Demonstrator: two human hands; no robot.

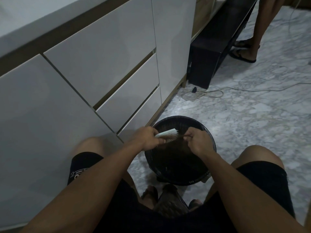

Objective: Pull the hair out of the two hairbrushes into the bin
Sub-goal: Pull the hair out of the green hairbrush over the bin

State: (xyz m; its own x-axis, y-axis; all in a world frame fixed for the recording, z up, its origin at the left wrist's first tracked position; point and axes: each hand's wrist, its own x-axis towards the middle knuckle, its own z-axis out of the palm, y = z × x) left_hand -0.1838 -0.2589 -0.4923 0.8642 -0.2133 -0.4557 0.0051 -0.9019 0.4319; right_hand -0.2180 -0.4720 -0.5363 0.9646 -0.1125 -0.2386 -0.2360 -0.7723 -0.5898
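**Hair strand stretched rightward from the brush, over the bin**

While the left hand (146, 137) grips the white hairbrush (166, 133) by its handle end, the brush's long axis runs from lower left to upper right, bristles toward the right hand (198, 140). That hand's grip is narrow, fingers pinched on a dark strand of hair (179, 136) that bridges the short gap to the bristles. Both hands sit just above the black bin (210, 132) at the lower middle of the frame, between the person's knees. The hair lies to the right of the brush head, so the pull most likely runs rightward and away from the bristles, with the bin's opening directly beneath. A second brush cannot be made out with certainty.
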